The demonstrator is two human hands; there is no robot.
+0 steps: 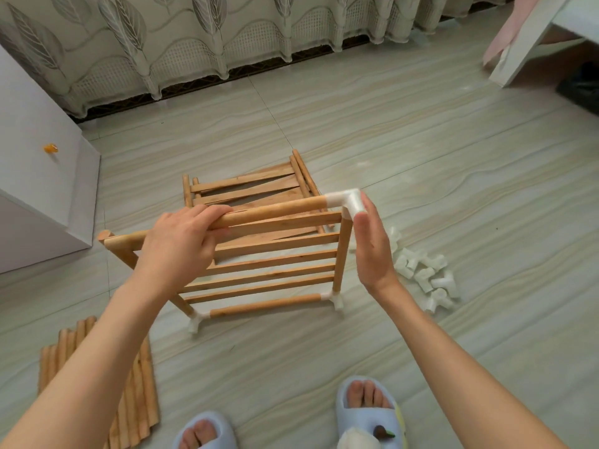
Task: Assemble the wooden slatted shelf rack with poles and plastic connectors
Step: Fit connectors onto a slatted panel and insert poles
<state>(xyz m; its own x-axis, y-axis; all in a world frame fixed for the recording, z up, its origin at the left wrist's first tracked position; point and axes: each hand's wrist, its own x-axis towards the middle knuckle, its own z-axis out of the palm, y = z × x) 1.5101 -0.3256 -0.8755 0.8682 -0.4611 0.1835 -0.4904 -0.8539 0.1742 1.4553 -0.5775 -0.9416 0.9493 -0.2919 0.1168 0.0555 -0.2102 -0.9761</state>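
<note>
Slatted wooden shelf (pixel 272 267) stands tilted, white plastic connectors (pixel 346 202) at corners.

- Pale tiled floor (pixel 421 150) with wavy beige veining and thin grout lines
- Cream curtain (pixel 194 43) printed with grey leaves hangs along the far side, hem just above the floor
- White cabinet (pixel 39 176) at left
- White furniture leg (pixel 531 43) at upper right, pink cloth (pixel 505 30) beside it

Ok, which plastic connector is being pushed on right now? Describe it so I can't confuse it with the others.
Find the slatted shelf tilted up off the floor, its top pole gripped by the left hand. At that pole's right end sits the white corner connector, the right hand pressed flat against it. It is the highest one; the loose connectors lie on the floor.
</note>
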